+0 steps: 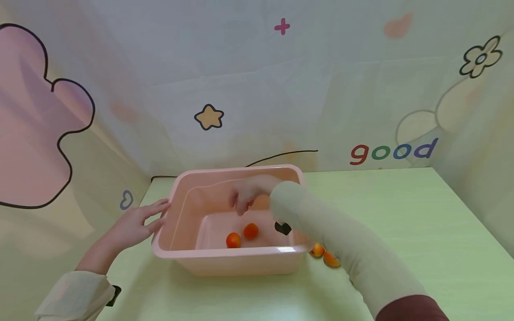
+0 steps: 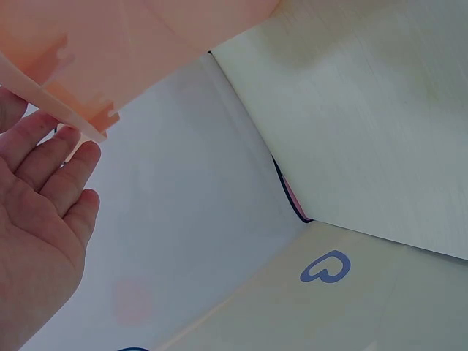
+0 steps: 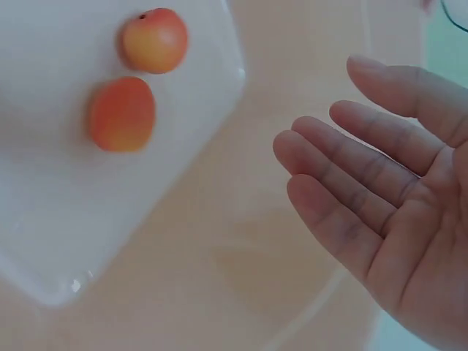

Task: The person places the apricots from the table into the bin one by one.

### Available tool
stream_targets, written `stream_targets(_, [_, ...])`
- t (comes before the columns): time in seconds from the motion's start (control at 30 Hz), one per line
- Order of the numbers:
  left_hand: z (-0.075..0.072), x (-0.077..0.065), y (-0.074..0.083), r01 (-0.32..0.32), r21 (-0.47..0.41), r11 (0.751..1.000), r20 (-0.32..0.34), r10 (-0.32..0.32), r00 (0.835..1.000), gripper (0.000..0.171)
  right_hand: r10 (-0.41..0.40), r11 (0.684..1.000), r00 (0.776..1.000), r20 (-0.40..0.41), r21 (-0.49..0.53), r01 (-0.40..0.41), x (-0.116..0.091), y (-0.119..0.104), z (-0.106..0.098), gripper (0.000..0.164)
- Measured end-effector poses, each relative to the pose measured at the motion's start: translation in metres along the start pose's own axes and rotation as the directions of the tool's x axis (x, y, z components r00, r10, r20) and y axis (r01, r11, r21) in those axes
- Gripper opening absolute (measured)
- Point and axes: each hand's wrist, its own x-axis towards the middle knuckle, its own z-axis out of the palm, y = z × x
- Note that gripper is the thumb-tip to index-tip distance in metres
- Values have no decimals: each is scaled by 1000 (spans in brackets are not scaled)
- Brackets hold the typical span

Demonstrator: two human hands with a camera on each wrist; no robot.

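Observation:
A pink plastic tub [image 1: 241, 263] stands on the table, and two small red-orange fruits lie on its floor. One fruit [image 1: 233, 240] is close beside the other fruit [image 1: 250, 231]; the right wrist view shows a dark stem pit on one. My left hand [image 1: 134, 225] touches the tub's left rim, its fingers fairly straight; in the left wrist view its fingertips lie right at the rim's underside. Over the inside of the tub hangs my right hand [image 1: 250, 191], above and behind the fruits. Its palm and loose fingers [image 3: 344, 197] show nothing held.
Outside the tub's right front corner lie more fruits [image 1: 331, 259], partly covered by my right sleeve [image 1: 341, 240]. The pale green table [image 1: 401, 223] meets a printed cloth backdrop [image 1: 249, 89] behind the tub and at both sides.

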Motion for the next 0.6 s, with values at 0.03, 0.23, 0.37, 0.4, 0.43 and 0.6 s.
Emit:
stream_targets(0.03, [0, 0, 1, 1, -2, 1000, 2, -1, 1000, 48, 97, 994, 995, 15, -55, -96, 7, -3, -5, 25])
stream_targets(0.23, [-1, -1, 2, 4, -7, 1000, 8, -3, 1000, 49, -9, 898, 998, 67, -438, 37, 18, -3, -31, 29])
stream_targets(0.37, [-1, -1, 3, 8, -9, 1000, 11, -8, 1000, 49, -63, 880, 996, 56, -469, 82, 3, -2, -45, 32])
stream_targets(0.4, [-1, -1, 3, 9, -10, 1000, 11, -9, 1000, 49, -70, 882, 996, 50, -463, 86, -2, -1, -48, 33])
stream_targets(0.43, [-1, -1, 2, 8, -7, 1000, 9, -8, 1000, 49, -78, 881, 996, 41, -464, 88, -6, 1, -51, 33])
stream_targets(0.6, [0, 0, 3, 5, 0, 1000, 6, -5, 1000, 49, -147, 858, 989, -6, -498, 124, -28, 17, -68, 32])
